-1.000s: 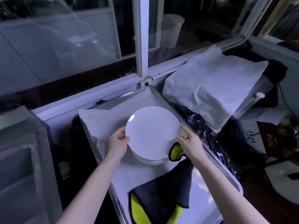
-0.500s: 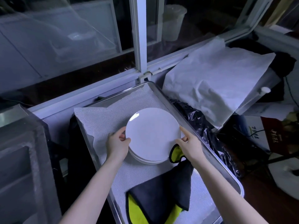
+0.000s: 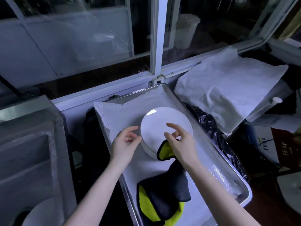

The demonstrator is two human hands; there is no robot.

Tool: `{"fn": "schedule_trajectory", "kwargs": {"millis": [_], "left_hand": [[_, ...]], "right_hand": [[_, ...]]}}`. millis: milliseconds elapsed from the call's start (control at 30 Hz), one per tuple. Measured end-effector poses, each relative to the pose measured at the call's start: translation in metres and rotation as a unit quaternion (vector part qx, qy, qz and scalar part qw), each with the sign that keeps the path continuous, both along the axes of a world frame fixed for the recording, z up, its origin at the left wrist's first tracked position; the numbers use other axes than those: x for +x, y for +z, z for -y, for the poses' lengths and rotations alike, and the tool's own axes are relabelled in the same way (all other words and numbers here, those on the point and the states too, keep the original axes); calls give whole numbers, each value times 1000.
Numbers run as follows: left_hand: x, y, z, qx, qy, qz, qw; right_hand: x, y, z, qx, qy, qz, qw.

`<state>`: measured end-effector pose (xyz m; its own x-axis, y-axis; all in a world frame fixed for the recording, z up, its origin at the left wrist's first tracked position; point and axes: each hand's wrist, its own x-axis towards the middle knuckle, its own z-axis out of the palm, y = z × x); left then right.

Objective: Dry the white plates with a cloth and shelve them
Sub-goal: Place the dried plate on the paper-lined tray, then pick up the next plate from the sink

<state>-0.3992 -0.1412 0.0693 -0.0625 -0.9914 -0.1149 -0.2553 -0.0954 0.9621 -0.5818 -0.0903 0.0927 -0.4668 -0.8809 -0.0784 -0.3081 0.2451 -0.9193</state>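
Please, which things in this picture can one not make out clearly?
All in the head view:
1. How many plates the stack of white plates holds: the right hand and the cloth cover its near edge.
2. Whether the plates are wet: too dim.
3. What the white sheet at right covers.
4. Any shelf: outside the frame.

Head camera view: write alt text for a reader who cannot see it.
A person's left hand and right hand, fingers loose and holding nothing, are at either side of a stack of round white plates on a lined metal tray below a window. A black-and-yellow cloth lies on the tray, one corner against the stack's near edge.
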Motion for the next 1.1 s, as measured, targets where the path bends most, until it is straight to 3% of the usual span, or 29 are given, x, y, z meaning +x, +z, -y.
{"fn": "schedule_trajectory", "kwargs": {"millis": [300,400,567,867,1000,1100], "left_hand": [[117,39,-31,-58,61,-64,994],[161,45,-47,-38,89,-96,991],[239,56,-66,-47,118,-143,981],[357,65,-80,-34,101,-27,994],[393,47,-88,-5,171,48,984],[420,32,-92,-10,239,49,970]], "right_hand": [[141,70,34,-86,122,85,985],[204,97,43,-110,157,141,971],[306,138,50,-142,202,161,956],[424,165,61,-140,213,252,933],[450,151,68,-135,188,260,937],[463,127,72,-136,188,214,949]]}}
